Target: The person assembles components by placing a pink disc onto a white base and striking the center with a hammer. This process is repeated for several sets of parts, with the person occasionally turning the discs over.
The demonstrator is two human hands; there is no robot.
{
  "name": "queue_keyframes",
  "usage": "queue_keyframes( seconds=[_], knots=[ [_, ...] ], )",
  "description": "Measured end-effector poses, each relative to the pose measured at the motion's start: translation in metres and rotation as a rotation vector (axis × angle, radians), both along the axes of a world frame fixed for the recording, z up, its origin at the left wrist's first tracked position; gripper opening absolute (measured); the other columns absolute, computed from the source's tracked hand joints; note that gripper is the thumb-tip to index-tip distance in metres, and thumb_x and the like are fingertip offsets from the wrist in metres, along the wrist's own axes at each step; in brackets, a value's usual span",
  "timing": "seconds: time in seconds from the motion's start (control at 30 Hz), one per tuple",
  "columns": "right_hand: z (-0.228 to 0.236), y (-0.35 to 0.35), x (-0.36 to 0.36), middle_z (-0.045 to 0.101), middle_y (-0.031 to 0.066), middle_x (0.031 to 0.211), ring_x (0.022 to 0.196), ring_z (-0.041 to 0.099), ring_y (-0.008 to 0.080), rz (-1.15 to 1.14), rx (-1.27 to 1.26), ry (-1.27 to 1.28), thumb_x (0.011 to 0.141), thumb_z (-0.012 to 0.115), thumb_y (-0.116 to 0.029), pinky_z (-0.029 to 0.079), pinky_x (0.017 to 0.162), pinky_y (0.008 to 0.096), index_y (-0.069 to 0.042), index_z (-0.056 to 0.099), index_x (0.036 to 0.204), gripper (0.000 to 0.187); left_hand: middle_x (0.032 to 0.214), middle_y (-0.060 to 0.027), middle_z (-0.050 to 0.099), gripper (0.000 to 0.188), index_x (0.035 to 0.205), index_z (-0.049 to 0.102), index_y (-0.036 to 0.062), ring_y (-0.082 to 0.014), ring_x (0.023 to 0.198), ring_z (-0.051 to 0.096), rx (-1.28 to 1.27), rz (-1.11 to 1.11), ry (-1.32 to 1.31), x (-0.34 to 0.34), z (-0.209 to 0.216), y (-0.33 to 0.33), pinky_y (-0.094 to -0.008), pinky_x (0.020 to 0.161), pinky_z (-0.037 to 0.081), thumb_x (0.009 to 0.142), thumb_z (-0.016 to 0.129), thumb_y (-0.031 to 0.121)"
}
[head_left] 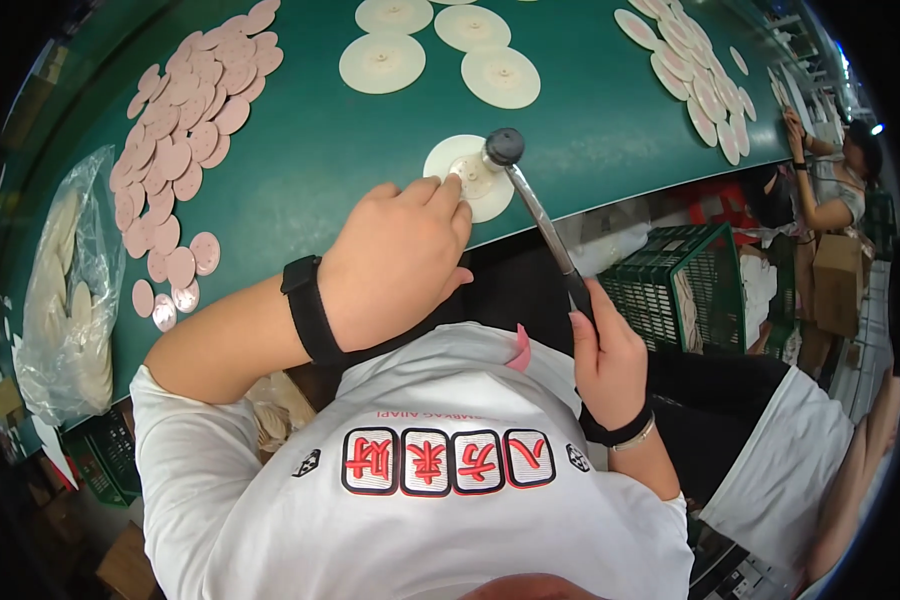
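Observation:
A round cream disc (493,203) lies near the front edge of the green table, with a smaller pale round piece at its middle. My left hand (402,250) holds it down, fingers bent together and fingertips pressed on its left side; the thumb hangs apart. In my right hand (610,350) is a mallet (544,222), gripped by its dark handle. The mallet has a metal shaft and a round black head, whose pale face is over the disc's upper right part. Whether that face touches the disc I cannot tell.
Several cream discs (382,62) lie farther back on the table (300,170). Small pink discs (175,160) are heaped at left beside a clear plastic bag (70,300). More pale discs (705,90) lie at right. A green crate (675,285) stands below the edge; another person (835,185) works at far right.

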State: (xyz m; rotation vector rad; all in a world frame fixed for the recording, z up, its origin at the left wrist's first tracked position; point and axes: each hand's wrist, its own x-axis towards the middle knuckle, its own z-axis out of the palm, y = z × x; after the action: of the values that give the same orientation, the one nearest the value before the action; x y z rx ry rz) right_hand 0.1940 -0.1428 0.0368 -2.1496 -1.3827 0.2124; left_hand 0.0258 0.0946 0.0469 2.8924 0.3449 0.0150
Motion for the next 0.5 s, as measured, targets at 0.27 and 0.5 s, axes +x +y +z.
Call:
queue_keyframes(
  seconds=[0.27, 0.5],
  knots=[
    [-0.002, 0.008, 0.003, 0.07, 0.0187, 0.085, 0.065, 0.068, 0.0331, 0.018, 0.007, 0.033, 0.099, 0.069, -0.006, 0.054, 0.058, 0.0375, 0.0, 0.064, 0.137, 0.039, 0.144, -0.018, 0.061, 0.06, 0.133, 0.063, -0.0013, -0.0292, 0.126, 0.062, 0.071, -0.003, -0.016, -0.001, -0.005, -0.006, -0.0402, 0.101, 0.051, 0.086, 0.081, 0.033],
    [-0.006, 0.016, 0.001, 0.07, 0.0178, 0.083, 0.064, 0.068, 0.0338, -0.001, 0.051, 0.019, 0.098, 0.07, -0.009, 0.054, 0.058, 0.0382, -0.002, 0.065, 0.135, 0.038, 0.143, -0.0164, 0.061, 0.061, 0.134, 0.064, -0.0008, -0.0279, 0.125, 0.061, 0.045, -0.003, 0.016, 0.0, -0.002, -0.002, -0.0386, 0.1, 0.05, 0.085, 0.081, 0.033]
  ],
)
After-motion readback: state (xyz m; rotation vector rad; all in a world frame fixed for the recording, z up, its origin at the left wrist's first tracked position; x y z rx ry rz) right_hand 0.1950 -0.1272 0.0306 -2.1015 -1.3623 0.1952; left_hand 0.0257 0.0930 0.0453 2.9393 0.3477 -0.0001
